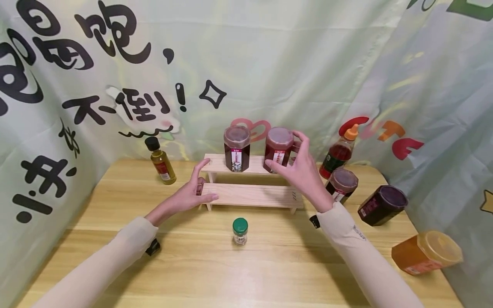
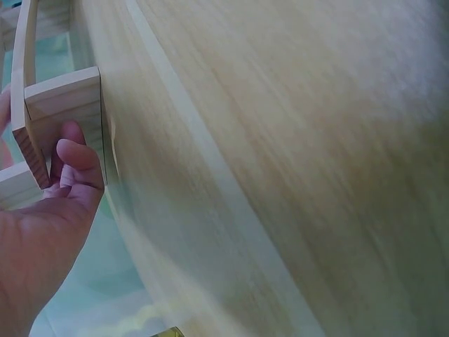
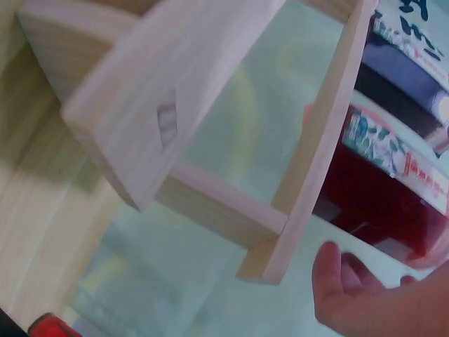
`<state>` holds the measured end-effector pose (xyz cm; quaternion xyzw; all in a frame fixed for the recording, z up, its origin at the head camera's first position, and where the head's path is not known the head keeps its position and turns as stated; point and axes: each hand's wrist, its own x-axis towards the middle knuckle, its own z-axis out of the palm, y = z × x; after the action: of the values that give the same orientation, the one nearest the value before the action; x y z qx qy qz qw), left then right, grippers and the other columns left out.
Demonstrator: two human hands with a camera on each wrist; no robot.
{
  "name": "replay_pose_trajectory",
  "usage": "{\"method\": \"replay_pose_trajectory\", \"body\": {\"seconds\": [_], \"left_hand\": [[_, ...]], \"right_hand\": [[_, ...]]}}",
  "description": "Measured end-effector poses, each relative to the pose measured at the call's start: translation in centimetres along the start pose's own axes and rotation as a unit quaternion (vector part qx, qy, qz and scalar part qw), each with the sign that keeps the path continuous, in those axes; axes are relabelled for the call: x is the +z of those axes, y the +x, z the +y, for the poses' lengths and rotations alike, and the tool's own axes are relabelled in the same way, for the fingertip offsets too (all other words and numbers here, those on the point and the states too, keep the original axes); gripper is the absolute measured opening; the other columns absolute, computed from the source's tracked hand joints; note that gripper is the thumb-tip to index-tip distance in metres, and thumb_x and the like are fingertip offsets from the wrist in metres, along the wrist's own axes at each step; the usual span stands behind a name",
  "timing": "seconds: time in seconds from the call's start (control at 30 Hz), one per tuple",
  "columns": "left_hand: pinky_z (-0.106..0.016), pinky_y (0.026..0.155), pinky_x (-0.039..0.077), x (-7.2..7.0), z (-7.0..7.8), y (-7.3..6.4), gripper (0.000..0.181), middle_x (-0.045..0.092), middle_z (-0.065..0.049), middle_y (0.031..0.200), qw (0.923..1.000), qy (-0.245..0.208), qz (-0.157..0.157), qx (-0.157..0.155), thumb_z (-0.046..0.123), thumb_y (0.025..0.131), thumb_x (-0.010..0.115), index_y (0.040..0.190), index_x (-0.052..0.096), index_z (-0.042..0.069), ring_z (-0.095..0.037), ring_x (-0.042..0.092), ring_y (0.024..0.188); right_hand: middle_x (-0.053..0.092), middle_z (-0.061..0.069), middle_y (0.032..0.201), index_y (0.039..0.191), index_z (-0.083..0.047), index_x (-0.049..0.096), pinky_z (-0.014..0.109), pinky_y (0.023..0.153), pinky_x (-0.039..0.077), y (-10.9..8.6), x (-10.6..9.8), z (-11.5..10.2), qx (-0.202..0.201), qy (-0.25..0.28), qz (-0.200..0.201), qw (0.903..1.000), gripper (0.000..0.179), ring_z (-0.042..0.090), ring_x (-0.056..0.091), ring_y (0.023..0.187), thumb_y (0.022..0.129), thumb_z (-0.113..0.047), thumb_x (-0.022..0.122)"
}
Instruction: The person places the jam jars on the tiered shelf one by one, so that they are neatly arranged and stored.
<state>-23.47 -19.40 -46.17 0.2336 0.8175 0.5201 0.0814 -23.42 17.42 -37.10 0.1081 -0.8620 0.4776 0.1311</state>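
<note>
A two-step wooden rack (image 1: 250, 195) stands at the back of the table. My left hand (image 1: 188, 194) grips its left end, thumb along the lower step and index finger at the upper one; in the left wrist view, curled fingers (image 2: 77, 154) are at the rack's end. Two dark red jars stand on the upper step: the left jar (image 1: 236, 149) and the right jar (image 1: 278, 147). Around the right jar's right side is my right hand (image 1: 304, 171), thumb in front, index finger behind. The right wrist view shows a gap between thumb and jar (image 3: 386, 189).
A green-capped shaker (image 1: 240, 231) stands before the rack. An oil bottle (image 1: 161, 162) is at the left. On the right are a red sauce bottle (image 1: 337, 156), a dark red jar (image 1: 342, 184), a dark purple jar (image 1: 381, 205) and an amber jar (image 1: 423, 252). A printed curtain (image 1: 308, 64) hangs behind.
</note>
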Motion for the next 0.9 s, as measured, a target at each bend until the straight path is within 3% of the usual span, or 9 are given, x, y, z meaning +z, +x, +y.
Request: {"method": "replay_pose_trajectory", "body": {"seconds": [0.2,0.4,0.7,0.9], "left_hand": [[-0.028,0.058,0.039,0.2,-0.1,-0.1,0.115,0.040,-0.003,0.076,1.0000,0.000,0.002,-0.003,0.016,0.098,0.086,0.172,0.002,0.042,-0.019,0.040,0.065],[-0.028,0.058,0.038,0.1,-0.2,0.0,0.115,0.041,-0.003,0.076,1.0000,-0.003,0.002,-0.003,0.016,0.098,0.086,0.172,0.002,0.043,-0.019,0.040,0.065],[-0.028,0.056,0.037,0.0,-0.4,0.1,0.115,0.040,-0.003,0.075,1.0000,-0.002,0.000,-0.001,0.014,0.098,0.086,0.172,0.002,0.042,-0.018,0.039,0.064],[-0.028,0.056,0.037,-0.1,-0.3,-0.2,0.115,0.040,-0.004,0.076,1.0000,0.001,-0.002,-0.006,0.015,0.099,0.085,0.172,0.001,0.042,-0.018,0.039,0.064]], "right_hand": [[0.045,0.017,0.158,0.168,-0.017,0.017,0.058,0.116,0.045,-1.5,-0.7,-0.3,0.004,0.033,0.015,0.9993,0.113,0.031,0.045,0.146,0.088,-0.043,0.094],[0.044,0.011,0.160,0.166,-0.018,0.021,0.057,0.116,0.042,-3.1,-2.4,-0.4,0.006,0.032,0.029,0.9991,0.107,0.028,0.045,0.148,0.090,-0.044,0.092],[0.043,0.010,0.161,0.165,-0.015,0.023,0.051,0.117,0.040,-6.1,-5.0,-0.9,0.005,0.029,0.033,0.9990,0.102,0.026,0.044,0.149,0.092,-0.031,0.092],[0.046,0.012,0.158,0.164,-0.011,0.025,0.036,0.113,0.043,-8.5,-6.5,-1.0,0.009,0.016,0.033,0.9993,0.094,0.032,0.048,0.145,0.095,-0.024,0.088]]}}
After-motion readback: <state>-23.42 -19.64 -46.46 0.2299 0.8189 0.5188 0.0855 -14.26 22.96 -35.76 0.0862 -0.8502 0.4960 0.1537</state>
